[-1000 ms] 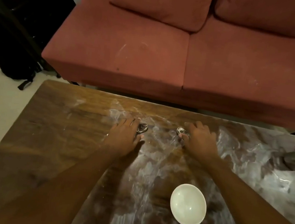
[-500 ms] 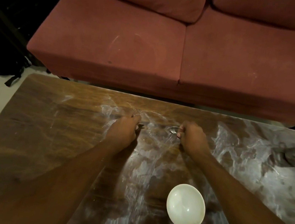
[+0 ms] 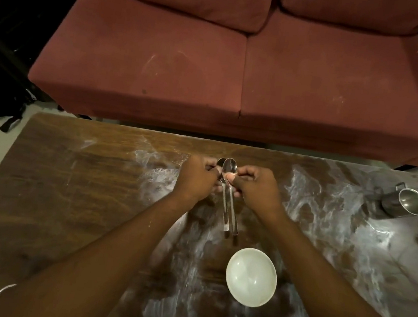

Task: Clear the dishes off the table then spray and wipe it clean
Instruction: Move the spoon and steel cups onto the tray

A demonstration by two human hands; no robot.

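My left hand point(image 3: 196, 180) and my right hand point(image 3: 254, 189) meet above the middle of the smeared wooden table point(image 3: 66, 193). Each is closed on a steel spoon point(image 3: 229, 168); the two spoons lie side by side, bowls away from me, handles point(image 3: 230, 219) pointing back toward me above the tabletop. A white bowl point(image 3: 251, 276) stands on the table just in front of the hands, nearer to me. A steel mug point(image 3: 405, 203) stands at the far right of the table.
A red sofa point(image 3: 239, 77) runs along the table's far edge. A dark bag point(image 3: 2, 96) lies on the floor at the far left. White smears cover the table's middle and right side.
Both hands closed on the spoons where they lay apart, lifted them off the table and brought them together at the middle.
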